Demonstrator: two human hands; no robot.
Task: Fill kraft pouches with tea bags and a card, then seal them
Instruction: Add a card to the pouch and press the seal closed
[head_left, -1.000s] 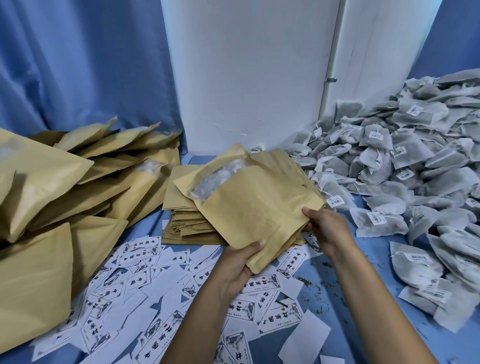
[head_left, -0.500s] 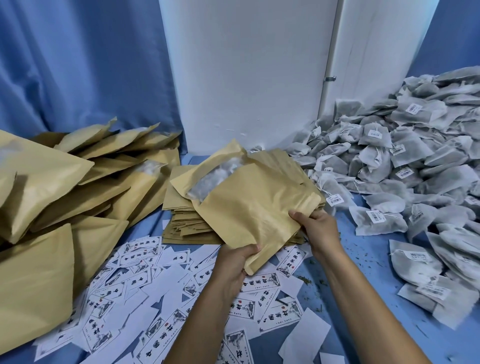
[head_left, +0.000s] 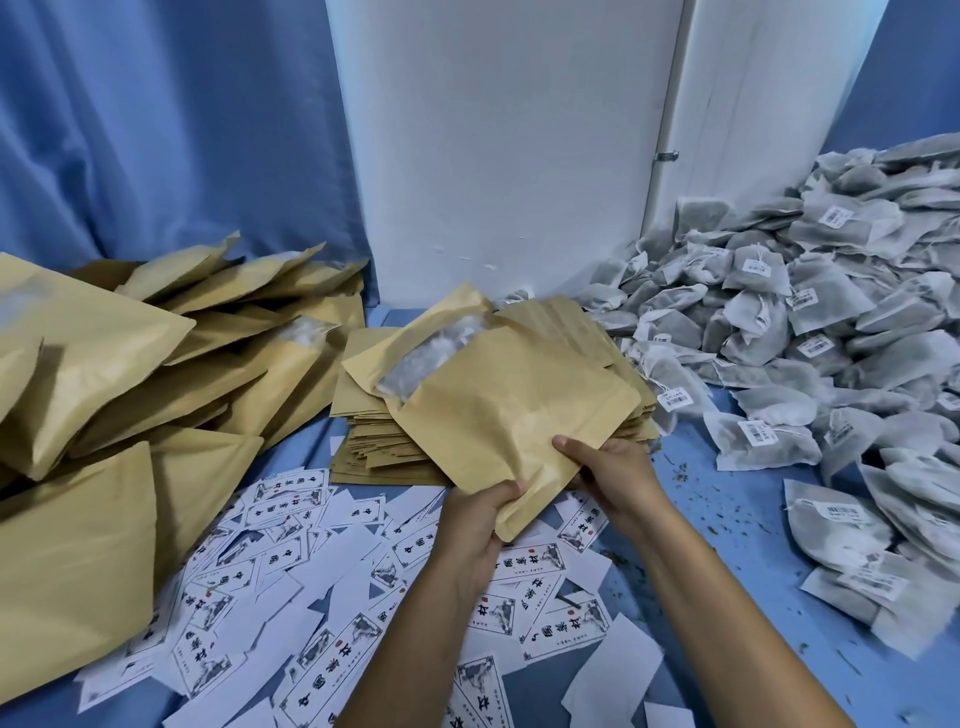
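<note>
Left hand (head_left: 480, 512) grips kraft pouch (head_left: 511, 415) at its near corner, right hand (head_left: 613, 470) pinches the near edge beside it; pouch held over flat stack (head_left: 363, 439). Best: spread mouth wide before loading tea bags (head_left: 810, 332) lying right of hands.

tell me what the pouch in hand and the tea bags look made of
Pouch: matte tan kraft paper by its creases; the clear window looks like plastic film. Tea bags: thin greyish mesh or non-woven, leaves showing through, with white paper tags.
</note>
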